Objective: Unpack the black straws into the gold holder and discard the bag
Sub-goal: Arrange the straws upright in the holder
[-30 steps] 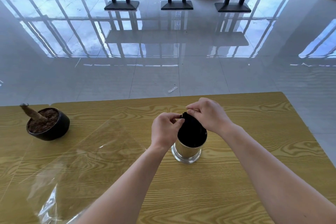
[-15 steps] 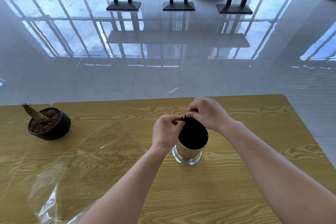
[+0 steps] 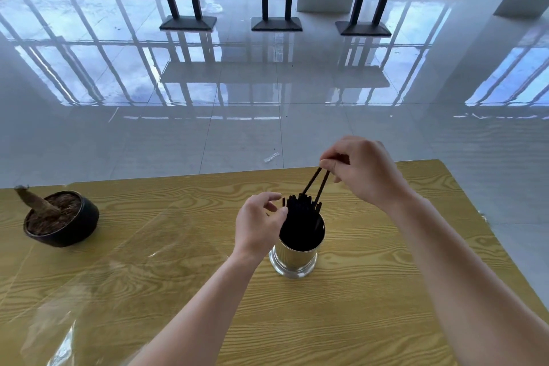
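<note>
A shiny gold cylindrical metal holder (image 3: 294, 258) stands upright near the middle of the yellow wood-grain table (image 3: 386, 291). A bundle of thin black straws (image 3: 300, 217) fills it, tips rising above the rim and leaning toward twelve o'clock. The right hand (image 3: 365, 169), at one o'clock above the holder, pinches the top ends of two raised straws (image 3: 316, 184) between thumb and fingertips. This pair stands higher than the rest, with its lower ends among the bundle.

The left hand (image 3: 258, 223) is at nine o'clock of the holder, half-open with fingers loosely curled and holding nothing. Its thumb tip seems to touch the side of the bundle, though the dark mass makes that hard to judge.

The clear, crinkled plastic bag (image 3: 104, 291) lies flat on the table between nine and seven o'clock of the holder, apart from both hands. Farther out at nine o'clock stands a round black pot (image 3: 62, 220) of brown soil with a tilted woody stump. A small pale scrap (image 3: 271, 157) lies on the glossy floor at twelve o'clock.
</note>
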The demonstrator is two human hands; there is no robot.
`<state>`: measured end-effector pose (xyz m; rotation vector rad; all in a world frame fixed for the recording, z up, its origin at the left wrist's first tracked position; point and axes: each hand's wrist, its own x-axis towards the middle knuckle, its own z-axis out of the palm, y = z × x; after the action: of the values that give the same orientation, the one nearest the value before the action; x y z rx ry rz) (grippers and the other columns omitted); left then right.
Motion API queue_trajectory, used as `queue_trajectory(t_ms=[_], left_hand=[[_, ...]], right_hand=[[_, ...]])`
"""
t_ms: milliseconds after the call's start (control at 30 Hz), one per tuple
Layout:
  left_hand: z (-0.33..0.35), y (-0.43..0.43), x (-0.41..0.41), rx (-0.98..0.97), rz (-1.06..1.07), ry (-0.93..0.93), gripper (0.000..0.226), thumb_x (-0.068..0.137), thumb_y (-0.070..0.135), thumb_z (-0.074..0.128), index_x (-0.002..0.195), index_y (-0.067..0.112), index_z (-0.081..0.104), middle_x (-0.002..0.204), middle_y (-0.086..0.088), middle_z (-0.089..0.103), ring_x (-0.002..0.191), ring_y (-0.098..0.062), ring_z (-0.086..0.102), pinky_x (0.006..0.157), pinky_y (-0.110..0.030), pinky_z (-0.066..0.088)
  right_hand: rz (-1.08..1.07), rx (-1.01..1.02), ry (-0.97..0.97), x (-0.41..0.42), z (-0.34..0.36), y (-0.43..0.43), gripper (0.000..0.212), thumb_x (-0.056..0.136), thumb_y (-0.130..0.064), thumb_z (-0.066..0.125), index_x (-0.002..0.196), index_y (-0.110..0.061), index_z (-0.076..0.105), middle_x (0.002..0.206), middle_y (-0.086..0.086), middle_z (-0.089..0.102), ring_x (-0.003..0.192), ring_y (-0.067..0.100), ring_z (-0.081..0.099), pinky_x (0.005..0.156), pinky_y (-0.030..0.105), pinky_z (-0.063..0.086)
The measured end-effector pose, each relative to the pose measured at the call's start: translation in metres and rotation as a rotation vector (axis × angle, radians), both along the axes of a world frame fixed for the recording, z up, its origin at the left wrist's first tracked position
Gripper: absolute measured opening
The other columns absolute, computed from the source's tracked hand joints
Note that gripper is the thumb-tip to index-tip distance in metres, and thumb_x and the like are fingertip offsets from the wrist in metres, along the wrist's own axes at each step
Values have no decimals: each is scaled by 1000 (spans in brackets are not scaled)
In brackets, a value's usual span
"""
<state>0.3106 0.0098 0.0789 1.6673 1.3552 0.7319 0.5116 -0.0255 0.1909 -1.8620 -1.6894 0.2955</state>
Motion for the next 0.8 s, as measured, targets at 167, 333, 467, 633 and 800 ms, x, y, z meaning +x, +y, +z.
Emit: queue_trajectory(t_ms=[167,333,467,633,800], left_hand=[[13,-14,-4,109,96,-44,22,84,14,75,104,24,74,87,7,65,77,-12,62,74,-33,56],[35,-35,-3,162,106,-194,16,85,11,72,84,26,76,69,9,69,66,-6,63,65,-28,55],[61,-45,16,-44,-85,-361,14,93,37,68,84,31,77,68,14,72,59,0,61,59,-17,48],[88,-36,37,-459,28,-710,35,96,40,59,93,8,71,88,-13,76,59,-21,57,41,-25,37],[92,-31,33,-457,81,-780,22,97,26,63,99,7,74,87,-10,78,58,-13,58,41,-22,37]], right_hand=[[-88,107,136,19,24,-30,21,86,-19,79,85,-39,72,72,-16,74,59,-3,71,65,5,50],[-205,311,366,19,27,-56,17,87,-23,77,90,-39,74,82,-17,77,67,4,76,68,15,57],[-339,446,650,-6,-4,-72,15,85,-22,75,90,-36,77,79,-6,79,72,13,78,72,29,63],[-449,469,851,-45,-47,-85,21,87,-6,76,91,-27,78,84,1,79,77,22,79,76,41,63],[-402,381,1003,-67,-69,-96,26,82,1,78,88,-25,78,85,9,79,79,28,78,73,33,64]])
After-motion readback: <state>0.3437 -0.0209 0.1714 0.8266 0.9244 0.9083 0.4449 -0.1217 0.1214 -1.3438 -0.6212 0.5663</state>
